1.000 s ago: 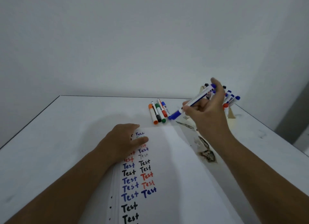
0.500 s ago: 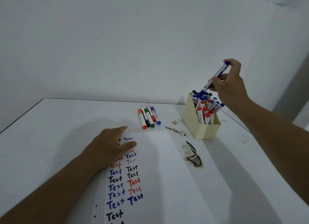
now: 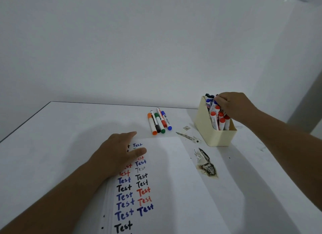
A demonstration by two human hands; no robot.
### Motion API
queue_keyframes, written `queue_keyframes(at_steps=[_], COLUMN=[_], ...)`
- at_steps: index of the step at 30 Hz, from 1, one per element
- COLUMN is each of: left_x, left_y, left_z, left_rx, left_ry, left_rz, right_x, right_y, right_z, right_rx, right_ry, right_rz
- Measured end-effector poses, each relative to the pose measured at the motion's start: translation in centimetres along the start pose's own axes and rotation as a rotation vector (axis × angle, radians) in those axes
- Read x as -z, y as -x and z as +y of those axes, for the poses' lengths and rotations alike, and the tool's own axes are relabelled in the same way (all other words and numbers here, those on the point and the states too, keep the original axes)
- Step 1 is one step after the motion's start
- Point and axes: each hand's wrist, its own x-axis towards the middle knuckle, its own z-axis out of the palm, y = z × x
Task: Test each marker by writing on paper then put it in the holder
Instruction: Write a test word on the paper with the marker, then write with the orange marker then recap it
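Five markers [image 3: 159,122] wait untested; the right hand [image 3: 231,103], fingers curled on the blue marker [image 3: 213,106], should seat it fully in the holder [image 3: 216,137] before letting go, while the flat left hand [image 3: 118,153] pins the paper [image 3: 165,181].

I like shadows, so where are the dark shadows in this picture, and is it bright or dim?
Head view: dim and greyish. A soft shadow spreads on the table behind the left hand; another falls beside the holder, under the right arm. No glare; the writing on the paper looks sharp.
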Motion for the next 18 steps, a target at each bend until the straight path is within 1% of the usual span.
queue_keyframes(at_steps=[2,3,4,6,7,8,9,11,12,13,15,16,18], left_x=[0.0,-0.1,-0.1,-0.1,-0.2,-0.2,-0.2,-0.2,-0.2,-0.2,-0.2,-0.2,-0.2], left_y=[-0.1,-0.1,-0.1,-0.2,-0.2,-0.2,-0.2,-0.3,-0.3,-0.3,-0.3,-0.4,-0.6], left_z=[-0.2,-0.3,-0.3,-0.3,-0.3,-0.2,-0.2,-0.3,-0.2,-0.2,-0.1,-0.2,-0.3], left_rx=[0.0,0.001,0.0,-0.005,-0.002,0.001,0.007,0.012,0.012,0.012,0.015,0.016,0.016], left_ry=[0.012,0.014,0.014,0.014,0.014,0.012,0.011,0.01,0.012,0.017,0.028,0.029,0.037], left_rz=[0.001,0.003,0.007,0.014,0.014,0.013,0.011,0.01,0.012,0.01,0.009,0.01,0.02], right_x=[-0.1,-0.1,-0.1,-0.2,-0.3,-0.6,-1.0,-2.6,-3.7,-4.8,-6.8,-8.0,-10.3], right_y=[0.0,0.0,-0.1,-0.7,-0.9,-0.9,-0.7,-0.4,-0.1,0.2,0.5,0.7,0.9], right_z=[0.1,0.0,-0.1,-0.4,-0.9,-1.6,-2.6,-4.6,-5.7,-6.8,-8.5,-9.1,-10.0], right_rx=[0.005,0.021,0.072,0.212,0.262,0.304,0.356,0.501,0.557,0.571,0.54,0.54,0.596], right_ry=[-0.02,0.011,0.101,0.279,0.29,0.275,0.245,0.23,0.249,0.269,0.284,0.294,0.365], right_rz=[0.001,0.004,0.033,0.187,0.258,0.291,0.29,0.209,0.138,0.043,-0.149,-0.214,-0.288])
